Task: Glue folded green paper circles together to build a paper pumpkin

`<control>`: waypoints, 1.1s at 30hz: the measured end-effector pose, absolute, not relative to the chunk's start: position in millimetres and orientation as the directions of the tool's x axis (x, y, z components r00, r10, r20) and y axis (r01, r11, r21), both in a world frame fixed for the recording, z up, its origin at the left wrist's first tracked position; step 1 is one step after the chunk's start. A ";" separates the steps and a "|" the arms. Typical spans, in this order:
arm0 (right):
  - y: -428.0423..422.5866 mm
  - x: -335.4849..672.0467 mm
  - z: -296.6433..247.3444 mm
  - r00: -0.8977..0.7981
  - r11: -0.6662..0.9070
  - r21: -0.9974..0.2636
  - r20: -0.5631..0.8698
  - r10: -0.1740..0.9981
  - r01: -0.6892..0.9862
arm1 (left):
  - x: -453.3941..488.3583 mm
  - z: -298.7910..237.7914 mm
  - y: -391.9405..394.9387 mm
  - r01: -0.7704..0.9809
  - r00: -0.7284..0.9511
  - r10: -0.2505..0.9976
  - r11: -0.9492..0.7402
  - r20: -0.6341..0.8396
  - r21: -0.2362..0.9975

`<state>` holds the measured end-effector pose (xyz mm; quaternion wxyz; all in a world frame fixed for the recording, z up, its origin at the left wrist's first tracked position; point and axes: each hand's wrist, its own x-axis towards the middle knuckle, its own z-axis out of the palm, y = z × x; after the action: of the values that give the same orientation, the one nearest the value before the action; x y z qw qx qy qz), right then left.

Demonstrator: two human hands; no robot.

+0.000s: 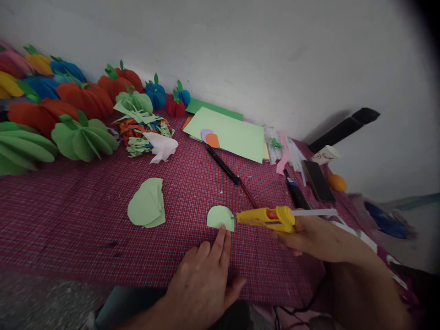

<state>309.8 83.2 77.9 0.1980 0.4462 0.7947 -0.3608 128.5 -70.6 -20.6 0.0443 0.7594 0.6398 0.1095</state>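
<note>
Your right hand (316, 238) is wrapped around the handle of a yellow hot glue gun (266, 218), fingers closed on it from below. The gun lies nearly level, its nozzle pointing left and meeting the right edge of a pale green paper cutout (220, 217). A clear glue stick (314, 212) juts out of the gun's back end.

The cutout is small, with a rounded top and a straighter lower edge, and it lies flat on the red checked tablecloth (85, 220) near the front edge of the table, just ahead of you. Your left hand (202, 279) lies palm down on the cloth, fingers loosely together and gripping nothing; the longest fingertips reach the cutout's lower edge.

To the left, well apart from it, sits a fanned stack of green shapes (147, 204) of the same colour but larger. Behind the cutout a black marker (222, 165) lies slantwise, and past that a light green sheet (228, 133) carries a purple and an orange cutout. Along the wall at the left stands a row of folded paper fruits (84, 137) in green, orange, blue and yellow, with a heap of paper scraps (142, 130) beside them. At the right lie a dark phone (318, 181) and a paper cup (326, 155).
</note>
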 end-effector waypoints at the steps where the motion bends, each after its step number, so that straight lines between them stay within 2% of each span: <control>1: 83.5 309.7 77.2 -0.527 0.342 -0.402 -0.633 0.566 0.850 | 128.4 -20.2 -70.5 0.962 0.157 0.982 -0.176 0.106 0.210; 20: 88.2 291.9 60.4 -0.579 0.253 -0.549 -0.570 0.583 0.796 | 128.3 -22.3 -70.8 0.959 0.154 0.978 -0.183 0.143 0.217; 33: 84.1 278.2 51.4 -0.667 0.226 -0.665 -0.539 0.515 0.712 | 128.1 -24.4 -69.3 0.958 0.161 0.967 -0.200 0.196 0.205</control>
<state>278.2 84.1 51.4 0.1022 0.3953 0.7762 -0.4804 128.1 -69.3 -24.4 0.0166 0.7616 0.6321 0.1423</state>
